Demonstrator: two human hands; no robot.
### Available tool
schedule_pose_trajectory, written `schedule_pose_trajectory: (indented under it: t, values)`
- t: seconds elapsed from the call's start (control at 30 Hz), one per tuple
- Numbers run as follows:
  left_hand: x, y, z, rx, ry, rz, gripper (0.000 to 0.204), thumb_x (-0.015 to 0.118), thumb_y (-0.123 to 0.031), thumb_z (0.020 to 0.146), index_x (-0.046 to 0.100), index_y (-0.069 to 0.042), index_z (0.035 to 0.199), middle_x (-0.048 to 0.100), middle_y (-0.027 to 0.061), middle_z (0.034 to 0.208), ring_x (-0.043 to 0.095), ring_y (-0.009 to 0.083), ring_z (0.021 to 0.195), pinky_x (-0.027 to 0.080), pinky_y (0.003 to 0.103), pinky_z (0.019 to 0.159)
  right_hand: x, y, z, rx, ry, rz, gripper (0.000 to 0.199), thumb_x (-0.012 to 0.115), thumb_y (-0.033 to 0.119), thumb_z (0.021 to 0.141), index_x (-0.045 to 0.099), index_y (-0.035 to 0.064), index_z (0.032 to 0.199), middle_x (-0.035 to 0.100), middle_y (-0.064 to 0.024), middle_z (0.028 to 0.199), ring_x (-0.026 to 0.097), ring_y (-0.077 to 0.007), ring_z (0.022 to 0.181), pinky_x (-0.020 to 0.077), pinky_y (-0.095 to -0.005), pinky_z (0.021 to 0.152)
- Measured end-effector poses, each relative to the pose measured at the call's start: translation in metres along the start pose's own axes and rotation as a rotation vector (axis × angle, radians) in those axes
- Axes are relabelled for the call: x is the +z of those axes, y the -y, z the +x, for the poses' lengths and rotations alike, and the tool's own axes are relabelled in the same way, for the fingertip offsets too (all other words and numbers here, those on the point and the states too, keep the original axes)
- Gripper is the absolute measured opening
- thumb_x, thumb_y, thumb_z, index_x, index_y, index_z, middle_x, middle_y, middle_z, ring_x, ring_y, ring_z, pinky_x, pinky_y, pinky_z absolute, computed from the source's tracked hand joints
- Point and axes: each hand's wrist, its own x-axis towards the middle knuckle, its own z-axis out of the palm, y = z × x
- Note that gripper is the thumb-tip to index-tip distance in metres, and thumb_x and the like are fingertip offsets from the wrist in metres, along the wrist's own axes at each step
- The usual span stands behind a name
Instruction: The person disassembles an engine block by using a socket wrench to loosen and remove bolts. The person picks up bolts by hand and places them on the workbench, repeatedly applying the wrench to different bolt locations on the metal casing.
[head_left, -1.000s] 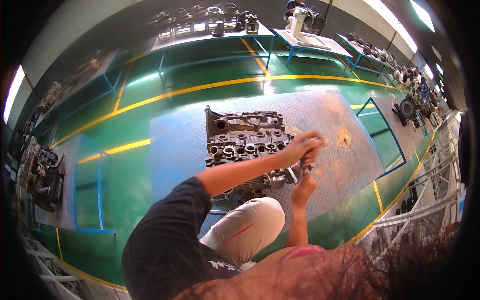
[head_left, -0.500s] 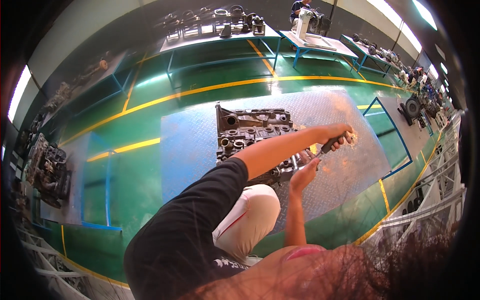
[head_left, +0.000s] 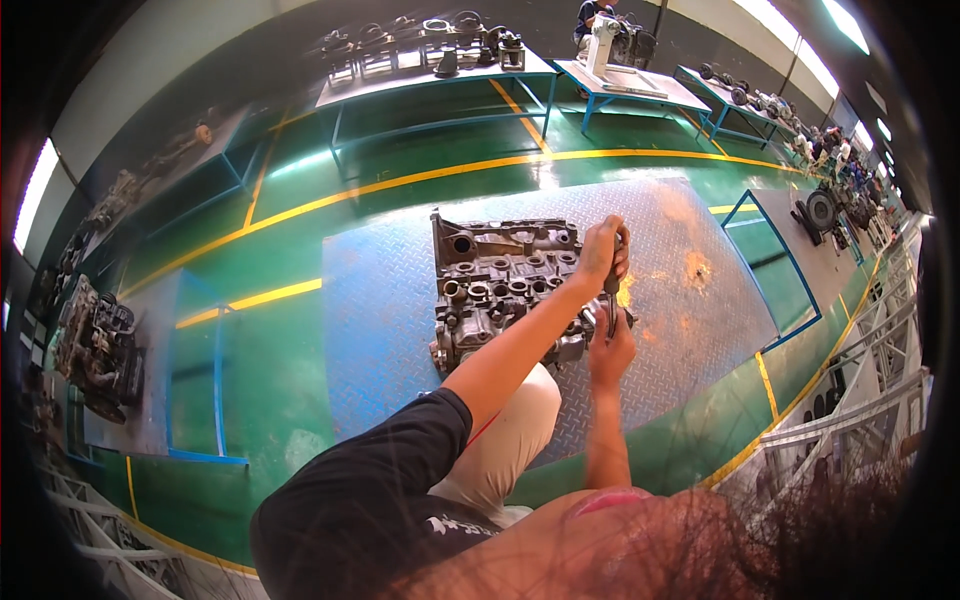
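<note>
A metal engine cylinder head (head_left: pixel 500 285) lies on a diamond-plate table top (head_left: pixel 375 300). Over its right end, my left hand (head_left: pixel 603 255) is closed around the dark grip of a ratchet wrench (head_left: pixel 612 285). The wrench's metal shank points back toward me. My right hand (head_left: pixel 612 352) is closed at the shank's lower end, beside the right edge of the cylinder head. Fingers hide the wrench's head and whatever it sits on. My left forearm crosses over the near right corner of the cylinder head.
My bent knee (head_left: pixel 520 420) is against the near side of the plate. A blue metal frame (head_left: pixel 770 270) stands to the right. Another engine (head_left: pixel 95 345) rests on a stand at left. Benches with machine parts (head_left: pixel 430 75) line the back, where a person (head_left: pixel 590 20) sits.
My left hand has swung the wrench grip from the right to the left and away from me. My right hand has shifted slightly and stays at the wrench's lower end.
</note>
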Motion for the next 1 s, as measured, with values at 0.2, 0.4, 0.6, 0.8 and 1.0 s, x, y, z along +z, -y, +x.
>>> schedule_pose_trajectory:
  t: [0.2,0.4,0.6,0.8,1.0]
  values:
    - [0.006,-0.021,-0.004,-0.215,0.139,0.117,0.038,0.047,-0.037,0.103,0.059,-0.004,0.088,0.039,0.0006,0.053,0.043,0.0158,0.045,0.041,0.035,0.049,-0.002,0.012,-0.002,0.091,0.178,0.154,0.027,0.065,0.025,0.103,0.069,0.0027,0.117,0.074,-0.0186,0.107,0.073,-0.0362,0.095,0.0561,-0.0450,0.082]
    - [0.017,0.006,-0.006,-0.227,0.148,0.266,0.036,0.058,-0.038,0.102,0.064,-0.004,0.091,0.053,0.0034,0.053,0.053,0.0148,0.042,0.043,0.029,0.043,0.015,-0.007,-0.020,-0.076,-0.116,0.010,0.031,0.063,0.018,0.102,0.063,-0.0048,0.123,0.069,-0.0282,0.116,0.067,-0.0459,0.106,0.0535,-0.0485,0.093]
    - [0.040,0.010,-0.015,-0.130,0.111,0.295,0.049,0.067,-0.049,0.100,0.064,-0.005,0.077,0.054,0.0028,0.055,0.049,0.0118,0.040,0.041,0.028,0.040,0.020,0.016,-0.024,0.220,-0.152,0.126,0.020,0.062,0.017,0.104,0.068,0.0030,0.116,0.071,-0.0219,0.087,0.070,-0.0406,0.076,0.0535,-0.0464,0.066]
    - [0.057,0.045,-0.004,-0.099,0.092,0.415,0.052,0.065,-0.051,0.101,0.067,-0.004,0.077,0.052,-0.0002,0.055,0.048,0.0096,0.043,0.038,0.026,0.042,0.023,-0.027,-0.039,0.270,-0.027,0.118,0.023,0.066,0.018,0.102,0.066,0.0035,0.120,0.073,-0.0187,0.090,0.070,-0.0401,0.076,0.0552,-0.0450,0.066]
    - [-0.005,-0.046,-0.038,0.115,0.159,-0.106,0.066,0.033,-0.063,0.106,0.065,-0.007,0.099,0.047,0.0056,0.057,0.062,0.0295,0.065,0.053,0.042,0.078,-0.028,-0.034,0.043,-0.367,0.365,0.186,0.033,0.076,0.019,0.094,0.068,0.0060,0.123,0.074,-0.0181,0.104,0.073,-0.0391,0.088,0.0585,-0.0433,0.073]
